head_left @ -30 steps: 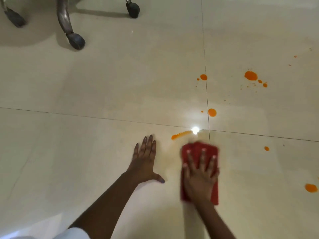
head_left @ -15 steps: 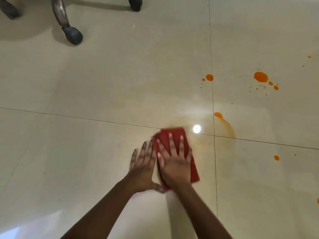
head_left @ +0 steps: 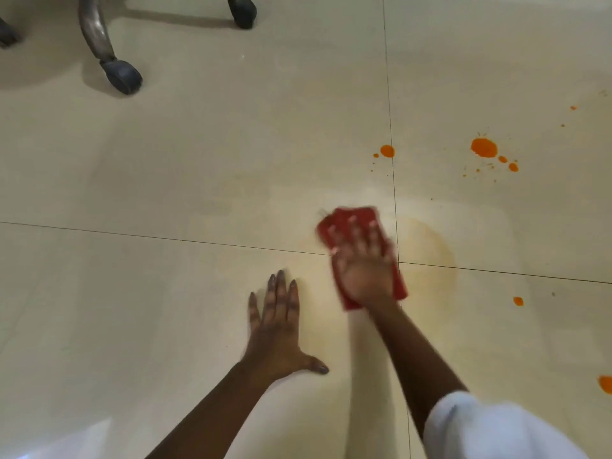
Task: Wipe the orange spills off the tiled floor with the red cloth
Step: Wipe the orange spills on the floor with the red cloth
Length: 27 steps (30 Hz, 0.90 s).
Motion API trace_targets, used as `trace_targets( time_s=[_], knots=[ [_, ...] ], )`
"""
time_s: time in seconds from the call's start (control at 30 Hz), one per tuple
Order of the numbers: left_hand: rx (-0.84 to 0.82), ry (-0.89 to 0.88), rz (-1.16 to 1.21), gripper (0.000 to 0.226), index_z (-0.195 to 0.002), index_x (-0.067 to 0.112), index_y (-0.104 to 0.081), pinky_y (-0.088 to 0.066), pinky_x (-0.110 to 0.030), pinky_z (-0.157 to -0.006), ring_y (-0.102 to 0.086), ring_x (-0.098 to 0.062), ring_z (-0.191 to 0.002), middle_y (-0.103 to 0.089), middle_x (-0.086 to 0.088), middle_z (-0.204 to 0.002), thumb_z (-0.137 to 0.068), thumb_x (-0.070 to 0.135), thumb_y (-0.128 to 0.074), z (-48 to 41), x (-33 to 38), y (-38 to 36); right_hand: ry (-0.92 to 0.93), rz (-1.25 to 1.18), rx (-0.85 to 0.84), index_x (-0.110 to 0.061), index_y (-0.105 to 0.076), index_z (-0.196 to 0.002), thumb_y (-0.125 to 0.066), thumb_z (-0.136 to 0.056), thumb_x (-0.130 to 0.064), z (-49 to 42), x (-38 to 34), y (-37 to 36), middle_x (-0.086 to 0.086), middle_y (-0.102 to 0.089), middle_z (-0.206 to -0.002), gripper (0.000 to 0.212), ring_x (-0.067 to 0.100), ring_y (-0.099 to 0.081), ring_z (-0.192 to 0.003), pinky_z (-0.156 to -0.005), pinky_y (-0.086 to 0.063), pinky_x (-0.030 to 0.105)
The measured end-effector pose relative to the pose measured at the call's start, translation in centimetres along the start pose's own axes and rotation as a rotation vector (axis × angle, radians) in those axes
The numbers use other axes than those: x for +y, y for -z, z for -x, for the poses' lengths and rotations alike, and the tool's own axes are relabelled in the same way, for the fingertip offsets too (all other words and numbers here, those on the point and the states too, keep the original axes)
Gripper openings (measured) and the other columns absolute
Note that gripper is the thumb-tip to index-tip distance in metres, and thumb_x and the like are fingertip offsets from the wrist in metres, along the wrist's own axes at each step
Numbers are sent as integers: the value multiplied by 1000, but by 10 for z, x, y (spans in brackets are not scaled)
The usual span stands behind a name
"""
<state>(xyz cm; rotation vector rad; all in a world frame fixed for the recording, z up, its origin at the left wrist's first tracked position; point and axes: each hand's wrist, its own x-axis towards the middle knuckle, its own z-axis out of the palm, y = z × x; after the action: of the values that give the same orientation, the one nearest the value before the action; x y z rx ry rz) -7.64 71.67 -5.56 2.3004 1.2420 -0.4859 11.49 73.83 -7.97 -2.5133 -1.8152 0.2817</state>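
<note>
My right hand (head_left: 364,263) lies flat, fingers spread, pressing the red cloth (head_left: 344,220) onto the cream tiled floor (head_left: 198,180) where two grout lines cross. A faint orange smear (head_left: 430,246) fans out to the right of the cloth. My left hand (head_left: 278,323) rests palm down on the tile to the lower left, holding nothing. Orange spills lie farther off: a round drop (head_left: 387,151) by the vertical grout line, a large blot (head_left: 484,147) with small spatters, a small drop (head_left: 518,301) at the right and a patch (head_left: 606,384) at the right edge.
A wheeled chair base stands at the top left, with one caster (head_left: 121,76) nearest and another caster (head_left: 243,11) farther back. My white sleeve (head_left: 490,429) fills the lower right corner.
My right hand has swept the cloth left, then up and back to the right. The orange streak and the drop near the grout crossing are now smeared into a faint stain. My left hand stayed planted.
</note>
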Motion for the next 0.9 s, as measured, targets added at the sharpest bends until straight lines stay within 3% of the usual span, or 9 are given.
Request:
trace_targets(
  time_s=[0.17, 0.23, 0.37, 0.53, 0.63, 0.73, 0.8, 0.83, 0.9],
  knots=[
    [-16, -108, 51, 144, -133, 10, 37, 21, -47, -110, 45, -22, -127, 49, -6, -139, -54, 81, -61, -20, 18, 6, -624, -173, 101, -41, -12, -147, -23, -98, -42, 36, 69, 4, 0, 0, -158, 50, 32, 4, -143, -111, -6, 60],
    [-10, -80, 1, 147, -131, 9, 40, 23, -50, -108, 49, -24, -124, 53, -7, -135, -51, 83, -59, -24, 24, 0, -547, -133, 135, -39, -21, -145, -24, -95, -43, 76, 29, -7, 4, -10, -157, 51, 37, -4, -142, -109, -9, 62],
    [-12, -68, -31, 149, -132, 9, 40, 33, -45, -98, 51, -23, -122, 58, -5, -130, -39, 92, -42, -27, 24, -4, -2, -51, -27, -42, -8, -144, -7, -90, -50, 32, 20, -1, -3, 0, -155, 55, 33, 4, -143, -111, 0, 57],
    [-15, -77, -32, 149, -130, 12, 40, 36, -40, -96, 51, -20, -123, 58, 1, -130, -36, 93, -40, -27, 24, -1, -503, -138, 26, -45, -2, -145, -17, -98, -47, 28, 132, 17, -2, 5, -158, 50, 30, 8, -143, -112, -3, 58],
    [-24, -62, -33, 149, -126, 13, 44, 40, -38, -90, 52, -21, -120, 60, -1, -127, -42, 90, -52, -26, 29, 0, -705, -137, 88, -39, -15, -147, -20, -96, -46, 108, 119, 3, 5, -4, -157, 51, 36, 1, -143, -109, -9, 63],
    [-72, -32, -54, 151, -127, 12, 43, 33, -45, -97, 51, -24, -120, 59, -3, -126, -44, 88, -58, -26, 30, 5, -426, -145, 63, -39, -30, -142, -23, -88, -49, 124, 52, -13, 6, -23, -153, 55, 39, -15, -140, -106, -14, 61],
    [-69, -15, -73, 149, -126, 11, 42, 24, -50, -104, 48, -26, -123, 56, -6, -128, -47, 86, -59, -26, 33, 6, -95, -39, -18, -46, -15, -143, -12, -90, -52, 102, 48, -10, -2, -4, -156, 54, 34, 1, -143, -110, -3, 55],
    [-59, -18, -77, 145, -125, 12, 42, 21, -51, -106, 47, -26, -124, 54, -6, -130, -50, 83, -60, -25, 36, 8, -44, -23, -57, -48, -6, -143, -6, -89, -54, 89, 65, -3, -6, 6, -155, 54, 30, 9, -143, -111, 2, 53],
    [-39, -82, -85, 141, -125, 13, 41, 18, -50, -108, 44, -25, -127, 51, -4, -134, -55, 82, -59, -22, 43, 9, -225, -32, -46, -50, 1, -143, -5, -91, -54, 86, 113, 5, -8, 10, -156, 52, 26, 13, -143, -113, 0, 51]
  ],
)
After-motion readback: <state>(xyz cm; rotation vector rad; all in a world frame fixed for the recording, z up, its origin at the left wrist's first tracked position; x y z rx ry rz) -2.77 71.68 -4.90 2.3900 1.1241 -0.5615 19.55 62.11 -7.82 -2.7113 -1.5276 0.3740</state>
